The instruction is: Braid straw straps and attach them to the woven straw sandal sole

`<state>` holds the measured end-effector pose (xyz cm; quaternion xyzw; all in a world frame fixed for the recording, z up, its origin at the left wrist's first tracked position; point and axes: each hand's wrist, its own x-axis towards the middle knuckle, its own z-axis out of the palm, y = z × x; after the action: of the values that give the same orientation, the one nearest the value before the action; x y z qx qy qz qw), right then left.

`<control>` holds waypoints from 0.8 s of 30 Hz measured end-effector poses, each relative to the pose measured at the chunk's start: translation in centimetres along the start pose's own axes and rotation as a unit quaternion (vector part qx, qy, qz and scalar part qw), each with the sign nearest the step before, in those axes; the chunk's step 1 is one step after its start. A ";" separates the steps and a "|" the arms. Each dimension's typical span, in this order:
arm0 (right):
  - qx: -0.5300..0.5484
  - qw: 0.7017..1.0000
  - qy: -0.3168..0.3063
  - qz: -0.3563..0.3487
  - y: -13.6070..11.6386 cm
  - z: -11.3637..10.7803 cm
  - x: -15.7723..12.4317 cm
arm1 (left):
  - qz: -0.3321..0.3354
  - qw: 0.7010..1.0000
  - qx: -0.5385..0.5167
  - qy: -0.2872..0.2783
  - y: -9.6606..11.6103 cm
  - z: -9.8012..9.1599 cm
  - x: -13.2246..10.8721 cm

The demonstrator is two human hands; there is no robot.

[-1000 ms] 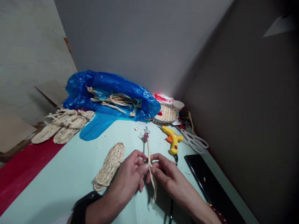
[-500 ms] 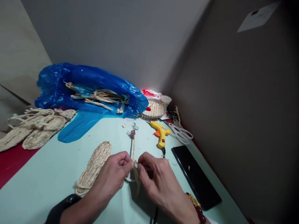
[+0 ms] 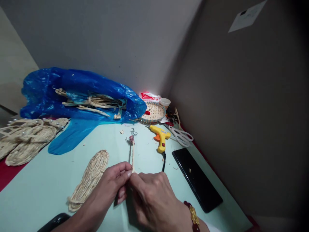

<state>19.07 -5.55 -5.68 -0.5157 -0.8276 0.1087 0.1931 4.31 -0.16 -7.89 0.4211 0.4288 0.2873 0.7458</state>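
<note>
- The straw braid [image 3: 132,156] stretches over the table [image 3: 48,183], its long axis running straight away from the fingers to a clip [image 3: 131,138].
- The left hand [image 3: 112,185] and the right hand [image 3: 154,201] both pinch its near end, equally close.

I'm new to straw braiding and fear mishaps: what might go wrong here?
The straw cord runs straight from the clip to the left hand and right hand; a hard pull might slip it free or snap it. The glue gun lies close by, its cable running toward the right hand; a snag may drag it.
</note>
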 end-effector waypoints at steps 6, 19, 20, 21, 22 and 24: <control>-0.040 0.996 0.025 -0.078 0.2 0.0 0.2 | 0.018 0.999 0.031 0.025 -0.3 -0.4 -0.1; 0.372 0.916 -0.032 0.148 2.2 -0.8 1.9 | 0.040 0.986 0.157 0.036 0.6 0.0 -0.5; 0.387 0.908 -0.024 0.159 2.3 -0.7 2.1 | 0.055 0.980 0.190 0.040 0.8 0.1 -0.6; 0.397 0.902 -0.012 0.171 2.3 -0.6 2.2 | 0.069 0.970 0.227 0.046 1.0 0.3 -0.8; 0.406 0.896 -0.005 0.181 2.4 -0.5 2.3 | 0.081 0.959 0.267 0.055 1.2 0.4 -1.0; 0.419 0.887 0.010 0.195 2.3 -0.4 2.5 | 0.094 0.930 0.346 0.076 1.6 0.7 -1.3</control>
<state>20.17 -2.29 -5.70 -0.5390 -0.5858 0.4754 0.3747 4.18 -0.71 -5.74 0.6684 0.5155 0.2215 0.4883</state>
